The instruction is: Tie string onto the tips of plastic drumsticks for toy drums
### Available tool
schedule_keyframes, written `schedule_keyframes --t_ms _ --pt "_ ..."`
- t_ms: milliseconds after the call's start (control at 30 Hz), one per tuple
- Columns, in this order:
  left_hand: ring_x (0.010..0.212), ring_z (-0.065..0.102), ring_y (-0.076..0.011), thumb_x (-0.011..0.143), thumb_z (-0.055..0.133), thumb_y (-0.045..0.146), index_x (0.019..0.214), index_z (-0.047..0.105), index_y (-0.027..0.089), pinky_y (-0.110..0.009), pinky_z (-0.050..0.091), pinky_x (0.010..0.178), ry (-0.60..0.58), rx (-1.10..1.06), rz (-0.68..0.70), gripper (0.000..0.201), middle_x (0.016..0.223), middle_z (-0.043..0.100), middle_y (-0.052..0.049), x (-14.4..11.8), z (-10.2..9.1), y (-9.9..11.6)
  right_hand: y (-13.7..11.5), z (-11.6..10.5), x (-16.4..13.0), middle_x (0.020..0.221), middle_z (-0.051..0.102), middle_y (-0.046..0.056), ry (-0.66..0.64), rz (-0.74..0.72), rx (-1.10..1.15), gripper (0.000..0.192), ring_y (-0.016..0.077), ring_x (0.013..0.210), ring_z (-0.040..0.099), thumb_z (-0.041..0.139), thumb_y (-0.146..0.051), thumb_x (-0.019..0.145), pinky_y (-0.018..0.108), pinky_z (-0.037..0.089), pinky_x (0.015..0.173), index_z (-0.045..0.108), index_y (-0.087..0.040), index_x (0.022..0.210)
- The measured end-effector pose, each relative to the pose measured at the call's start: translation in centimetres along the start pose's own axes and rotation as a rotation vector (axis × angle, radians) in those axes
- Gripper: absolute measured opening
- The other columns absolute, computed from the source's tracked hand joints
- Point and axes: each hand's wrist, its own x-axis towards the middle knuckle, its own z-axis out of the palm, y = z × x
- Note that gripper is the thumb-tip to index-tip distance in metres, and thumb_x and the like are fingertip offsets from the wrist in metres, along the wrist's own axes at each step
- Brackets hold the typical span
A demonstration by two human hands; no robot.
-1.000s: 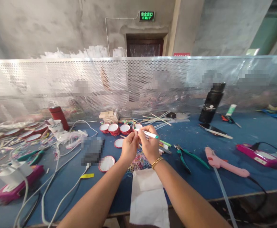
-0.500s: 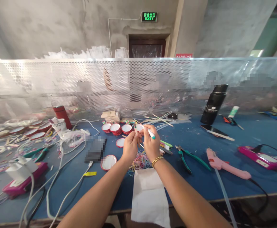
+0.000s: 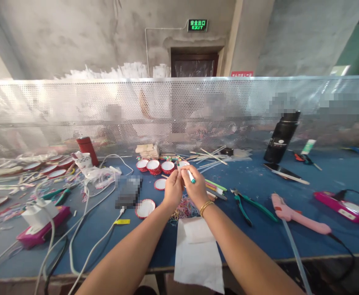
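Note:
My left hand is closed, its fingertips pinching a small thin stick-like piece with a dark green patch; its exact kind is too small to tell. Close beside it, my right hand grips a white marker pen whose teal end points down and to the right. The fingers of both hands nearly meet. Just beyond them stand several shallow round red-and-white pieces. Two more single ones, such as the near red-rimmed disc, lie left of my left forearm. Colourful thin strings are heaped under my hands.
A white paper sheet hangs over the table's front edge. Rightward lie green-handled pliers, a pink glue gun and a black bottle. Leftward are a phone, white cables and a power strip. A perforated screen stands behind.
The whole view has shifted slightly. My right hand has drawn in closer to the left, and the marker pen's teal end has tipped further downward. Both hands keep their hold.

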Motion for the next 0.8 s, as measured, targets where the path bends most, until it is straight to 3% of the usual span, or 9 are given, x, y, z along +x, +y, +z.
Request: schedule_keyframes --t_ms 300,533,800 --pt "0.061 0.044 -0.0113 0.098 0.053 0.051 0.08 0.058 0.018 -0.024 0.037 0.06 0.011 0.125 0.05 0.037 0.066 0.052 0.002 0.1 -0.1 -0.4 0.3 0.0 0.2 0.095 0.076 0.005 -0.011 -0.037 -0.043 0.02 0.0238 0.092 0.07 0.05 -0.035 0.096 0.034 0.052 0.085 0.067 -0.025 0.091" --pt "0.067 0.046 -0.0124 0.097 0.056 0.051 0.074 0.054 0.019 -0.025 0.041 0.066 0.013 0.078 0.078 0.039 0.069 0.054 0.001 0.3 -0.1 -0.8 0.4 0.2 0.2 0.098 0.076 0.006 0.027 -0.054 -0.049 0.019 0.0244 0.094 0.07 0.052 -0.036 0.096 0.037 0.053 0.087 0.066 -0.024 0.095" --pt "0.059 0.039 -0.0116 0.095 0.054 0.06 0.071 0.046 0.021 -0.025 0.033 0.055 0.032 0.103 0.071 0.047 0.063 0.047 0.003 0.5 -0.1 -0.8 1.3 0.7 0.2 0.115 0.075 0.012 0.101 0.035 -0.104 0.029 0.0282 0.107 0.069 0.048 -0.043 0.099 0.044 0.052 0.096 0.065 -0.023 0.111"
